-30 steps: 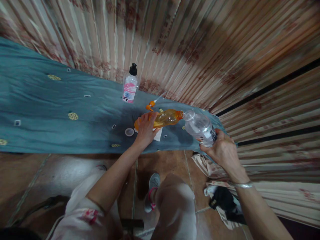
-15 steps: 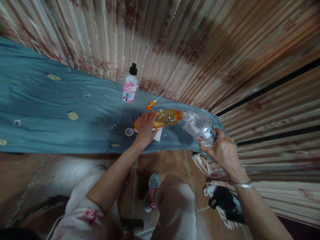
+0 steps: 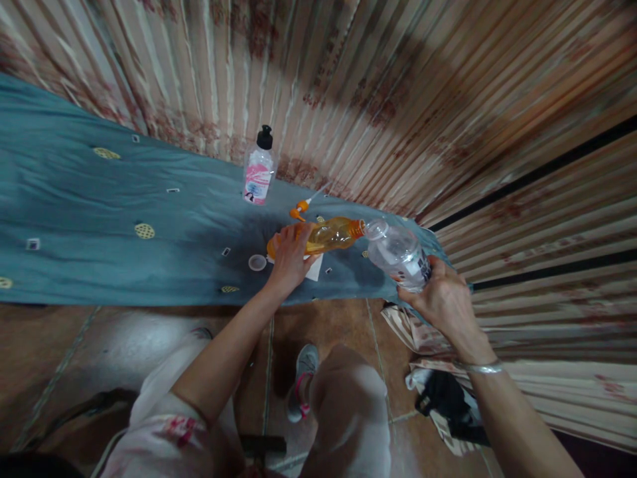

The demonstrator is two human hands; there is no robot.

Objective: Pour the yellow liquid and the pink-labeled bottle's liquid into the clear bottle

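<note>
Brown floor tiles lie nearest, under a blue cloth. Above its edge, the right hand is wrapped around a clear bottle, tilted, mouth meeting the orange bottle clasped by the left hand. Beyond that grip stands a pink-labelled bottle before striped curtains.

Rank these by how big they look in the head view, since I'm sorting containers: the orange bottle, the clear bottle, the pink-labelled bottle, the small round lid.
1. orange bottle and clear bottle: look alike, and the clear one is nearer the camera, so unranked.
2. pink-labelled bottle, farther off.
3. small round lid.
</note>
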